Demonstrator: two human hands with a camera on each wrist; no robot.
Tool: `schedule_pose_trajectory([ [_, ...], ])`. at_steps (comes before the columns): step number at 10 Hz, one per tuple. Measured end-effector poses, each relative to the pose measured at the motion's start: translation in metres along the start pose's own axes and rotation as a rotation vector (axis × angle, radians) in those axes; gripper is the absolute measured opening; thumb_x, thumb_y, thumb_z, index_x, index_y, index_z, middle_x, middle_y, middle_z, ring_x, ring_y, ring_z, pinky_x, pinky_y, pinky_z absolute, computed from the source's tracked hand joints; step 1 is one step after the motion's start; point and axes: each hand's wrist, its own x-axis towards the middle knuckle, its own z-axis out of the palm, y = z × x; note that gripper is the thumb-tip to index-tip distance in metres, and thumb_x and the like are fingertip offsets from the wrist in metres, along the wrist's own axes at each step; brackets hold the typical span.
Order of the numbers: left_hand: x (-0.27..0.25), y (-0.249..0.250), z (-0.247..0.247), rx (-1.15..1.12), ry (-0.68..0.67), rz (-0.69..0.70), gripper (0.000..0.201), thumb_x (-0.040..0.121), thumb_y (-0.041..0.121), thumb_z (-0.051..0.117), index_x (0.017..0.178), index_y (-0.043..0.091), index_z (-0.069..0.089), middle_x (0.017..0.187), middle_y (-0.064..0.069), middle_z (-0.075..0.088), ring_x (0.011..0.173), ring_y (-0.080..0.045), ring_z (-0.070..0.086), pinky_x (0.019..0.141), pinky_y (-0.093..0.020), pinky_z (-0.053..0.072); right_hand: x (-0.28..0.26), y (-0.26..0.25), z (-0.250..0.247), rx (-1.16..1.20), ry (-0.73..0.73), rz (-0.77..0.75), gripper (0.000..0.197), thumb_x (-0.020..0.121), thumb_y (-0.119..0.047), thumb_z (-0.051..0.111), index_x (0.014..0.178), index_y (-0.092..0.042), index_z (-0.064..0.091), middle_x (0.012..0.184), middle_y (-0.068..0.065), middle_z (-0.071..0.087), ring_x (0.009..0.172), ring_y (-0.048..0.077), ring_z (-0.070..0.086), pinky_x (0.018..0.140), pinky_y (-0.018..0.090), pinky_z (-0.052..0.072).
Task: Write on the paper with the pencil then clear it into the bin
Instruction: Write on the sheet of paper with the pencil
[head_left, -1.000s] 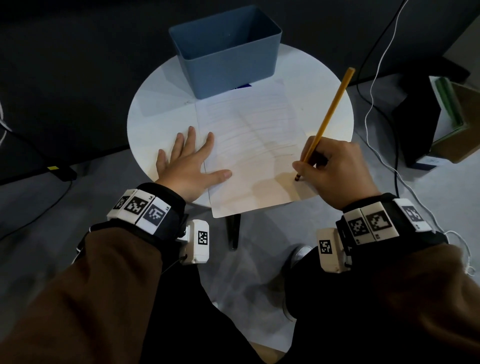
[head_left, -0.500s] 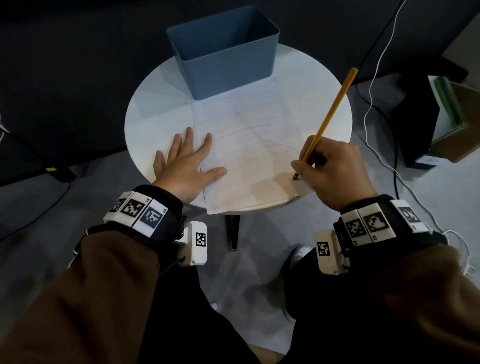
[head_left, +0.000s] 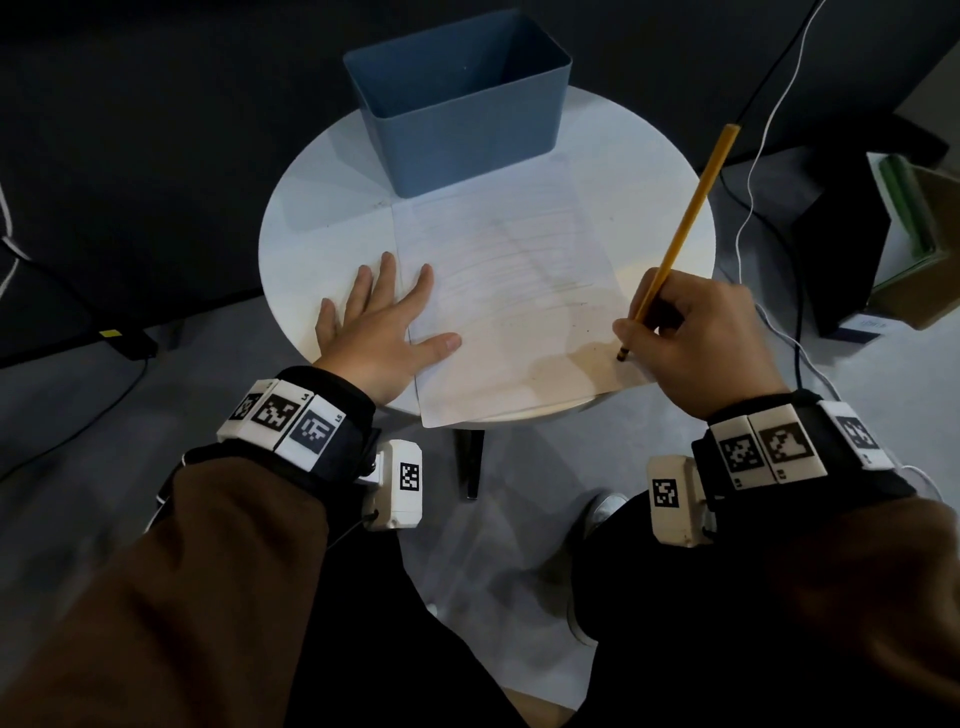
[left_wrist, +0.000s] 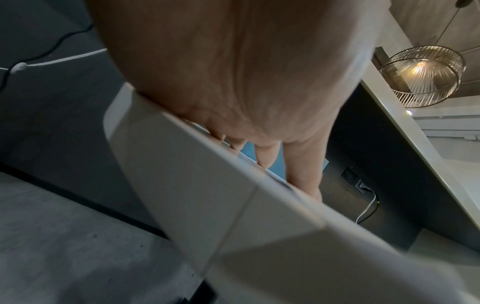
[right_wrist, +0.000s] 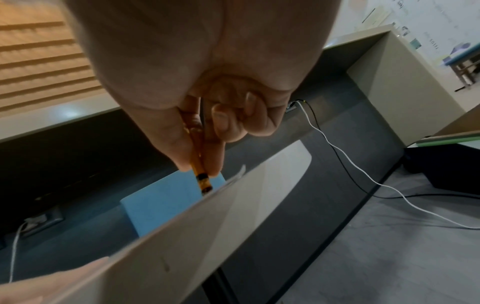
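Observation:
A white sheet of paper (head_left: 509, 296) with faint pencil lines lies on the round white table (head_left: 322, 234); its near edge overhangs the table. My left hand (head_left: 382, 325) lies flat with fingers spread, pressing the paper's left edge. My right hand (head_left: 691, 338) grips a yellow pencil (head_left: 685, 223), tip down on the paper's lower right corner. In the right wrist view the pencil (right_wrist: 198, 172) is pinched between thumb and fingers above the paper (right_wrist: 233, 205). The blue bin (head_left: 457, 98) stands open at the table's far side, just beyond the paper.
White and black cables (head_left: 753, 197) run over the grey floor to the right. A black box with green and brown items (head_left: 883, 239) sits at the far right. A dark wall lies behind the table. My legs and a shoe (head_left: 597, 514) are below the table.
The paper has slid a little toward the table, so less overhangs the near edge. The pencil tip stays near the lower right corner, and the left hand keeps pressing.

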Motion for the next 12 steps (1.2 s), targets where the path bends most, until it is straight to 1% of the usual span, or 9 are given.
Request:
schedule_pose_trajectory([
  [2,0.002,-0.001,0.001,0.016,-0.002,-0.001,0.078,0.093,0.068,0.044,0.155,0.05,0.0,0.163,0.014,-0.023,0.148,-0.007,-0.025,0.12,-0.046,-0.016,-0.003,-0.009,0.004,0.062,-0.015,-0.033,0.017,0.087,-0.018,0.076,0.075,-0.016,0.064,0.063,-0.01,0.061,0.06,0.012,0.058,0.06,0.02,0.049],
  [3,0.002,-0.001,0.001,0.015,0.007,0.0,0.078,0.093,0.068,0.045,0.155,0.051,0.001,0.163,0.013,-0.022,0.148,-0.008,-0.025,0.12,-0.046,-0.016,-0.001,-0.002,0.001,0.031,-0.006,0.0,0.015,0.088,-0.019,0.076,0.077,-0.015,0.065,0.066,-0.009,0.063,0.063,0.012,0.06,0.063,0.032,0.054],
  [4,0.002,-0.001,0.0,0.012,0.007,0.002,0.078,0.093,0.068,0.044,0.155,0.051,0.0,0.163,0.014,-0.022,0.148,-0.007,-0.025,0.12,-0.046,-0.016,-0.001,0.0,-0.004,0.041,0.031,0.014,0.017,0.087,-0.018,0.076,0.076,-0.016,0.064,0.064,-0.01,0.061,0.061,0.01,0.058,0.061,0.026,0.053],
  [5,0.002,-0.001,0.0,0.015,0.004,0.002,0.078,0.093,0.068,0.044,0.155,0.051,0.0,0.163,0.013,-0.022,0.148,-0.007,-0.025,0.12,-0.046,-0.016,-0.002,-0.006,-0.001,0.065,0.001,-0.025,0.017,0.087,-0.017,0.076,0.075,-0.015,0.064,0.06,-0.013,0.059,0.059,0.008,0.056,0.056,0.012,0.043],
  [7,0.002,-0.002,0.001,0.011,0.002,0.003,0.079,0.092,0.069,0.044,0.155,0.051,0.0,0.163,0.013,-0.023,0.148,-0.008,-0.026,0.119,-0.046,-0.017,-0.003,-0.002,0.001,0.003,-0.022,-0.014,0.014,0.089,-0.02,0.075,0.08,-0.016,0.065,0.067,-0.013,0.064,0.062,0.007,0.059,0.061,0.019,0.048],
  [9,0.001,-0.001,-0.001,0.014,-0.001,0.001,0.078,0.093,0.068,0.045,0.155,0.05,0.0,0.163,0.014,-0.023,0.148,-0.008,-0.025,0.12,-0.046,-0.016,-0.003,-0.01,0.004,0.043,-0.015,-0.047,0.017,0.088,-0.017,0.076,0.076,-0.014,0.064,0.06,-0.017,0.057,0.06,0.002,0.056,0.057,0.007,0.041],
  [10,0.001,-0.001,0.0,0.01,-0.004,0.003,0.079,0.092,0.068,0.044,0.155,0.051,0.0,0.163,0.014,-0.023,0.148,-0.007,-0.026,0.119,-0.045,-0.017,-0.003,-0.007,0.006,0.017,-0.042,-0.04,0.016,0.088,-0.021,0.076,0.077,-0.016,0.065,0.063,-0.014,0.06,0.061,0.004,0.055,0.057,0.007,0.039],
  [11,0.001,-0.002,0.0,0.004,-0.004,0.003,0.079,0.092,0.069,0.044,0.155,0.051,0.0,0.163,0.015,-0.023,0.148,-0.007,-0.026,0.119,-0.045,-0.017,-0.001,-0.001,0.003,-0.025,-0.019,-0.011,0.016,0.088,-0.022,0.076,0.078,-0.017,0.065,0.067,-0.011,0.063,0.061,0.007,0.058,0.06,0.015,0.045],
  [12,0.001,-0.002,0.0,0.002,-0.004,0.004,0.079,0.092,0.069,0.044,0.155,0.05,0.0,0.163,0.014,-0.023,0.148,-0.007,-0.026,0.119,-0.045,-0.017,0.0,0.0,0.0,0.002,0.01,0.007,0.017,0.088,-0.019,0.076,0.076,-0.016,0.064,0.065,-0.01,0.062,0.059,0.007,0.057,0.06,0.017,0.046],
])
